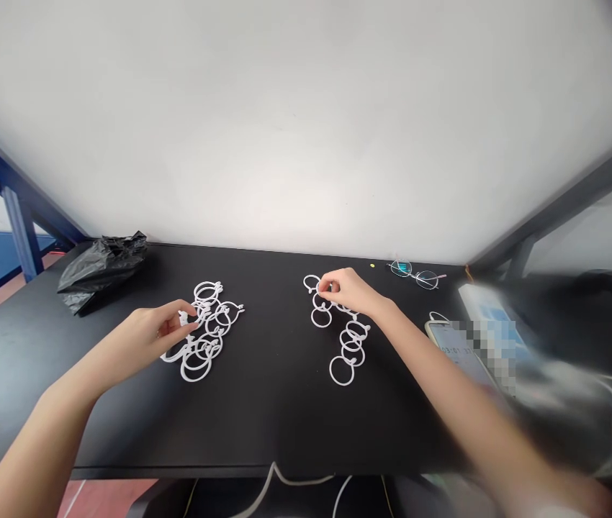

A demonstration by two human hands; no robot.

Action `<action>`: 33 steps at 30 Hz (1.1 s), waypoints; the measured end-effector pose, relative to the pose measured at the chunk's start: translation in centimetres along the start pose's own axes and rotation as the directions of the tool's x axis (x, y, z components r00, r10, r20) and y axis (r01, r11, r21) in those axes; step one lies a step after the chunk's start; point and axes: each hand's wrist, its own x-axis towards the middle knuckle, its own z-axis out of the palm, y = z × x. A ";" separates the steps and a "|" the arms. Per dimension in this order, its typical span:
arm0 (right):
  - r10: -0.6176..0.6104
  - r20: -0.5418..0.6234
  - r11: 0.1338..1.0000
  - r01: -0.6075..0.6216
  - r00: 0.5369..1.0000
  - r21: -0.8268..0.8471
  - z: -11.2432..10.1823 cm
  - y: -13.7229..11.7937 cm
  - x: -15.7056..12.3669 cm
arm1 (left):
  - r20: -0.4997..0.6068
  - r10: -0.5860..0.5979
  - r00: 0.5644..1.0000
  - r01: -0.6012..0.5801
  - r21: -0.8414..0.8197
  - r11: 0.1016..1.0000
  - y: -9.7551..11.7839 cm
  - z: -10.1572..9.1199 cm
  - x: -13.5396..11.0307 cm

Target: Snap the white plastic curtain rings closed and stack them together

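Note:
White plastic curtain rings with small end tabs lie in two groups on the black table. My left hand (163,325) is at the left edge of the left heap of rings (218,325). Its thumb and fingers are apart, with nothing plainly held between them. Over the far end of the right group, my right hand (348,289) has its thumb and index fingertip pinched at a white curtain ring (322,298); the fingers partly cover it. More rings (342,370) trail toward me below the right wrist, some overlapping.
A crumpled black plastic bag (104,270) rests at the table's back left. Eyeglasses (425,279) lie at the back right. A phone (454,345), a white box (492,316) and cables are beside my right forearm. The black table (263,410) meets a white wall (284,144).

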 end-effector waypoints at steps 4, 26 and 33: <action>0.042 -0.087 0.992 -0.052 0.995 -0.117 -0.4 1.3 1.0 | -0.080 0.038 0.996 -0.041 -0.030 0.999 2.2 0.2 0.0; -0.143 0.244 0.911 0.224 0.959 -0.346 0.7 -1.7 -0.8 | -0.100 0.355 0.930 -0.357 -0.008 0.934 14.4 9.6 12.3; 0.016 0.206 0.963 0.041 0.978 -0.267 1.3 -2.4 -0.2 | -0.143 0.219 0.965 -0.258 -0.378 0.889 12.6 8.8 9.3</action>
